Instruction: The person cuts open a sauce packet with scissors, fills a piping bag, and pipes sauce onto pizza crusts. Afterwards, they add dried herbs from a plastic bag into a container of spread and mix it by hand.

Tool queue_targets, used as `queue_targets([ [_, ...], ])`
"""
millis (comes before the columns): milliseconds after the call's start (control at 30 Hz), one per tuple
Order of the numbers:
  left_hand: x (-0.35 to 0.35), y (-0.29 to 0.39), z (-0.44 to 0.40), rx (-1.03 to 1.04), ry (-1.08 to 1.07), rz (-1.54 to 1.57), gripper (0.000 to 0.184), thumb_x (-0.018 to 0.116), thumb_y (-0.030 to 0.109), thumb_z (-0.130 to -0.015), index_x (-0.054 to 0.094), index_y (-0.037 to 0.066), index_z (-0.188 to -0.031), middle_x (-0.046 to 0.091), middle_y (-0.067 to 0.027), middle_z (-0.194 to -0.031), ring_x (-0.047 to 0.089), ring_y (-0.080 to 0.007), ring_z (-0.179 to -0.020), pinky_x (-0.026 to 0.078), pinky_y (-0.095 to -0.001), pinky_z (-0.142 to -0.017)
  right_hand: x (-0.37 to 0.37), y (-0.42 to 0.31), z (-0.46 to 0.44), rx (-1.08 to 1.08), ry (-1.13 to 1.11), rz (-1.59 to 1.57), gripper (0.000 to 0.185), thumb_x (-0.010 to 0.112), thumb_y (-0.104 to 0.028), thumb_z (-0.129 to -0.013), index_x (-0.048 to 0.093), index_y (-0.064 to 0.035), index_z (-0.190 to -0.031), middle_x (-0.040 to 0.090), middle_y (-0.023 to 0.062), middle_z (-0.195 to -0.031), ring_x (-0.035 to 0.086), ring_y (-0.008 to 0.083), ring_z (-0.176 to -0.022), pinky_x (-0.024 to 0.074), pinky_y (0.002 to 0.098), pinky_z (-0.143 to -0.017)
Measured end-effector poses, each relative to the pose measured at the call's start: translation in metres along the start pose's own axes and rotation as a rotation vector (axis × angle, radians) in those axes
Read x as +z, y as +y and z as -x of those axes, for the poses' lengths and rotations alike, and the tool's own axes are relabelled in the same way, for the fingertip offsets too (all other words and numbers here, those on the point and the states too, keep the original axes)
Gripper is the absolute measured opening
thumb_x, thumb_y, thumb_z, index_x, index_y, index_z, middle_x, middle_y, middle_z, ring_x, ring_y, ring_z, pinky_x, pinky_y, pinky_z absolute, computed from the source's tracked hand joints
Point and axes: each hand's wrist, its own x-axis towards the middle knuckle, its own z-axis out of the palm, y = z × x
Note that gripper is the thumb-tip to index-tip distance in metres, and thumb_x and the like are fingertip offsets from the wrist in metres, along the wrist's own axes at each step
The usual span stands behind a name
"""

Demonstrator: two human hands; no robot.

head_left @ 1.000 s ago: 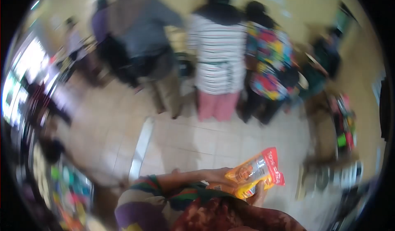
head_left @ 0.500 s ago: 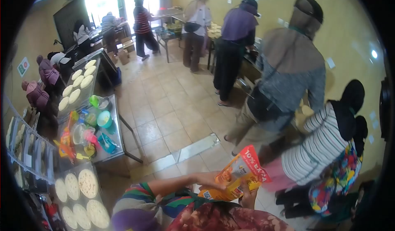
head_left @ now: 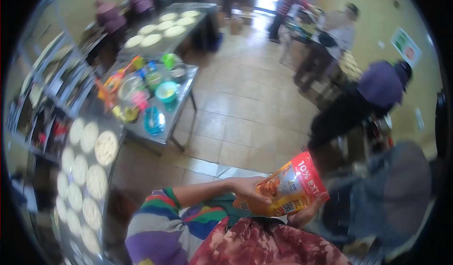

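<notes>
The left hand [head_left: 250, 187] clasps one side of the tilted, red-topped orange pouch [head_left: 289, 184]; the right hand [head_left: 306, 213] clasps its lower edge.

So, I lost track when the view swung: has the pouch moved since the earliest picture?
Yes, leftward: the pouch now shows nearer the pale floor strip.

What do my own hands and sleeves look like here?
Your left hand and right hand look ungloved. The left sleeve is short, patterned in grey and purple with green, red and blue bands. I can't make out the right sleeve.
</notes>
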Motion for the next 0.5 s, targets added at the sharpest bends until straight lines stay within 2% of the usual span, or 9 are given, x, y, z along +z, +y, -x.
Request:
queue_targets([
  [33,-0.016,0.002,0.002,0.026,0.072,0.022,0.059,0.074,0.031,-0.077,0.047,0.001,-0.12,0.056,-0.0066,-0.116,0.051,-0.014,-0.106,0.043,-0.0294,-0.091,0.004,0.012,-0.028,0.066,-0.153,-0.061,0.047,0.038,-0.045,-0.095,0.042,-0.0032,-0.115,0.055,0.0141,-0.114,0.061,0.0237,-0.097,0.0538,0.0392,-0.079],
  [100,-0.05,-0.004,0.005,0.079,0.197,0.075,0.06,0.074,0.031,-0.077,0.046,0.001,-0.121,0.056,-0.0065,-0.115,0.051,-0.0144,-0.106,0.043,-0.0298,-0.091,0.026,0.038,-0.077,0.196,-0.34,-0.025,0.044,0.037,-0.043,-0.096,0.041,-0.004,-0.116,0.056,0.0135,-0.113,0.061,0.0233,-0.097,0.0534,0.0383,-0.08],
  [200,-0.098,0.0,0.003,0.01,0.291,-0.045,0.061,0.074,0.03,-0.077,0.046,0.001,-0.123,0.057,-0.0062,-0.114,0.052,-0.0142,-0.105,0.043,-0.03,-0.091,0.086,0.053,-0.126,0.322,-0.612,-0.08,0.043,0.035,-0.039,-0.098,0.044,-0.0018,-0.118,0.056,0.0144,-0.113,0.061,0.0239,-0.099,0.0521,0.0367,-0.082],
  [233,-0.105,0.014,-0.001,0.126,0.415,0.061,0.059,0.075,0.026,-0.077,0.047,0.002,-0.123,0.058,-0.0061,-0.112,0.052,-0.0137,-0.103,0.043,-0.0294,-0.09,0.111,0.059,-0.139,0.354,-0.676,-0.088,0.045,0.034,-0.039,-0.098,0.044,-0.0008,-0.119,0.056,0.015,-0.114,0.061,0.024,-0.099,0.0518,0.0364,-0.083],
  [300,-0.144,0.012,-0.017,0.212,0.502,0.122,0.059,0.075,0.023,-0.076,0.046,0.002,-0.123,0.058,-0.0059,-0.112,0.053,-0.0133,-0.103,0.044,-0.0289,-0.089,0.168,0.063,-0.158,0.381,-0.763,-0.083,0.048,0.035,-0.037,-0.098,0.043,0.0034,-0.123,0.056,0.017,-0.115,0.061,0.0234,-0.099,0.0511,0.0354,-0.083],
  [400,-0.209,0.034,-0.028,0.198,0.689,0.134,0.049,0.073,0.021,-0.078,0.051,0.003,-0.118,0.06,-0.0046,-0.109,0.054,-0.0131,-0.1,0.044,-0.0294,-0.089,0.226,0.088,-0.221,0.217,-0.875,0.077,0.047,0.039,-0.033,-0.098,0.042,0.0051,-0.125,0.057,0.0168,-0.114,0.061,0.0219,-0.097,0.0502,0.0336,-0.084],
  [433,-0.222,0.047,-0.027,0.196,0.74,0.172,0.05,0.074,0.02,-0.077,0.051,0.003,-0.118,0.06,-0.0044,-0.109,0.054,-0.0131,-0.101,0.044,-0.0297,-0.089,0.248,0.085,-0.231,0.129,-0.815,0.109,0.035,0.049,-0.023,-0.095,0.053,0.0062,-0.114,0.063,0.0132,-0.099,0.062,0.0144,-0.084,0.0499,0.0274,-0.074],
  [467,-0.286,0.078,-0.044,0.157,0.685,0.177,0.05,0.074,0.019,-0.077,0.051,0.004,-0.119,0.06,-0.0043,-0.109,0.054,-0.0131,-0.101,0.044,-0.03,-0.089,0.283,0.09,-0.275,-0.03,-0.799,0.275,0.03,0.051,-0.02,-0.094,0.056,0.0061,-0.108,0.064,0.0111,-0.093,0.061,0.0122,-0.08,0.0487,0.026,-0.07],
  [500,-0.314,0.089,-0.051,0.117,0.698,0.129,0.051,0.074,0.017,-0.077,0.05,0.004,-0.119,0.06,-0.004,-0.109,0.054,-0.0129,-0.101,0.044,-0.0301,-0.089,0.291,0.091,-0.298,-0.146,-0.801,0.453,0.026,0.053,-0.017,-0.093,0.059,0.006,-0.103,0.064,0.0089,-0.088,0.059,0.01,-0.076,0.0475,0.0245,-0.066],
])
